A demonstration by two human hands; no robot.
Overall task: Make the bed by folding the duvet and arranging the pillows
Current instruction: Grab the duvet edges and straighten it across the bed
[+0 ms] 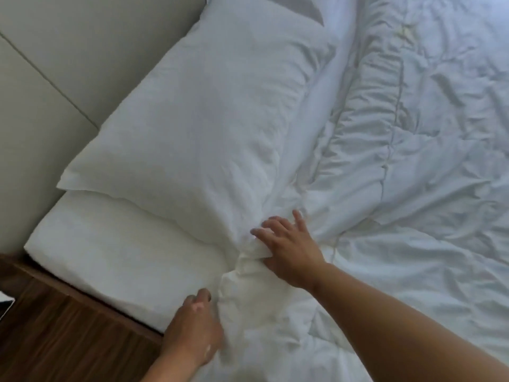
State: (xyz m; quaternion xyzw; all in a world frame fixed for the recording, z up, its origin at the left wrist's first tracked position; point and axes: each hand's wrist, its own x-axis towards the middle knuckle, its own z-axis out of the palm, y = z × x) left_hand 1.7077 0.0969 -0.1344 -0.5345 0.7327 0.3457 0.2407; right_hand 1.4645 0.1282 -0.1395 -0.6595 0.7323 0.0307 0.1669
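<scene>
- Under the right hand (292,255), fingers (298,220) splayed, the thumb is pinching a duvet (413,188) fold, likely tugging it off the pillow (192,119) ahead.
- Behind, the left hand (192,323) is clutching the edge.

soft, even daylight, gentle shadows in the white folds; slightly blurred overall, with wide-angle bending at edges.

Beige padded headboard (55,64) left; dark wood floor (55,340) below; soft daylight.

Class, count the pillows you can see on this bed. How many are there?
2. One pillow lies against the headboard at left; a second pillow is cut off by the top edge beyond it. Others may be out of view.
</scene>
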